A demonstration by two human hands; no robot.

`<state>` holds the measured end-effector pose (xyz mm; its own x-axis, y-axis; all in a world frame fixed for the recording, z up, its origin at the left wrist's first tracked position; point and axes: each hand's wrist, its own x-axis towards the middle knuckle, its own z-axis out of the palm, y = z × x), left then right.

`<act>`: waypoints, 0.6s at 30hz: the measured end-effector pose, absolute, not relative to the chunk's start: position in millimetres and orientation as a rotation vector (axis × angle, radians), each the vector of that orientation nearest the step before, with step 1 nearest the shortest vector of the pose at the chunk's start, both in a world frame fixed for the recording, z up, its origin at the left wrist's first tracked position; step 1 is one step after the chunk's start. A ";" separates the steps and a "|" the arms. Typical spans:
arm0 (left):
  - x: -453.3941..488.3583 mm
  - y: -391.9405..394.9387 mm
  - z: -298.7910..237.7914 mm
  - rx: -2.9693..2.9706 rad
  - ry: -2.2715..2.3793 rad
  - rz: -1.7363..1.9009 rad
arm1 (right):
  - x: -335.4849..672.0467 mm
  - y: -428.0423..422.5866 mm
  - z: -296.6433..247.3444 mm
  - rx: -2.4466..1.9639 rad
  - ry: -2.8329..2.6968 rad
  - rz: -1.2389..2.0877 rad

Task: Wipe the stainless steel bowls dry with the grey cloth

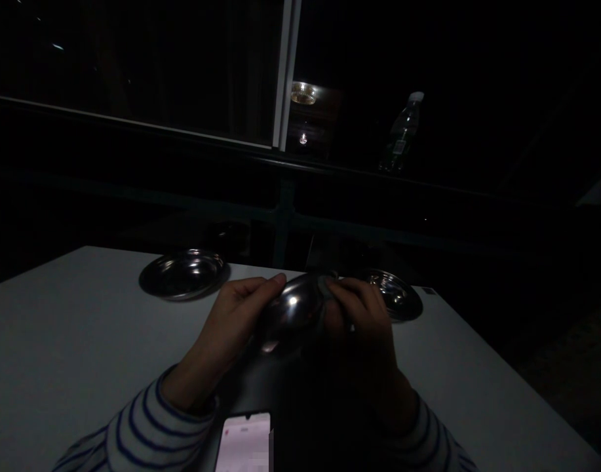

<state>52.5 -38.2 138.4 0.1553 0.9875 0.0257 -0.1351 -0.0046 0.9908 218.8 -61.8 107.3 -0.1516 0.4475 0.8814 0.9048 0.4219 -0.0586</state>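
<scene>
A shiny metal bowl (pixel 291 311) is tilted up over the table, its rounded outer side towards me. My left hand (pixel 244 305) grips its left edge, with the thumb lying along the rim. On the other side, the bent fingers of my right hand (pixel 362 311) press against the bowl. Deep shadow covers much of that hand, and I cannot make out whether anything lies between its fingers and the metal. One metal dish (pixel 185 275) rests on the table to the left, and another metal dish (pixel 396 295) sits behind my right hand, partly hidden by it.
A lit phone (pixel 244 442) lies on the white table (pixel 98 341) near me. Beyond the table's far edge, a plastic bottle (pixel 401 134) stands on a dark ledge by a window frame (pixel 284 78). The surroundings are very dark.
</scene>
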 end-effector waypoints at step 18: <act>56.2 -37.3 133.7 1.225 1.058 1.167 | 207.3 -65.7 101.0 -1.089 -1.875 -0.711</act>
